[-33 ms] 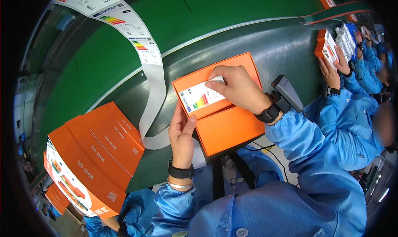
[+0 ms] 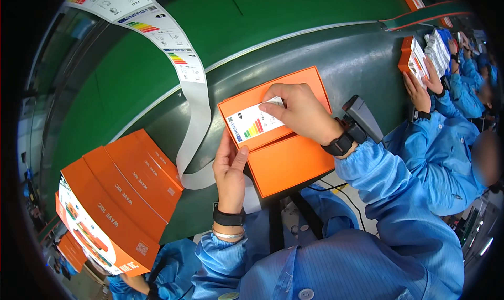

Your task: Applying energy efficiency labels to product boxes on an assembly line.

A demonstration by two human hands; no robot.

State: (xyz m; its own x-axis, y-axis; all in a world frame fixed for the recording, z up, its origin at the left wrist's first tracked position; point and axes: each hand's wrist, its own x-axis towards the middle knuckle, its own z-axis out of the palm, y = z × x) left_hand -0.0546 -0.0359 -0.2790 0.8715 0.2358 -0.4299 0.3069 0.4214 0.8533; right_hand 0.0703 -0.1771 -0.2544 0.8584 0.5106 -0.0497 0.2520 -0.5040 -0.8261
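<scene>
Open box, orange cardboard, rectangular, two panels showing [image 2: 294, 163]: everything else is placed from it. On its far panel, toward the L end, is a white rectangular paper label w/ coloured bars [image 2: 257, 125], apparently flat, its long side roughly along the panel's.

R hand [image 2: 300, 111] reaches over the box from its R side; thumb & forefinger are close together on the label's R end. Can't tell if they pinch or just press; prob. there to control that end w/o covering the bars. Other fingers are curled.

L hand [image 2: 228, 171] is at the box's L edge, thumb on the edge nr the label's lower corner, fingers partly hidden along the side, so can't tell how firmly they grip; likely steadying the box b/c the R hand is busy.

L of box: curling paper strip w/ printed labels & pale grey backing [image 2: 195, 108], presumably kept within reach. Further L, nearer the wearer: a row of orange printed cardboard boxes [image 2: 123, 179]. Well R: co-worker's hands [image 2: 418, 92] on an orange-and-white box [image 2: 415, 58].
</scene>
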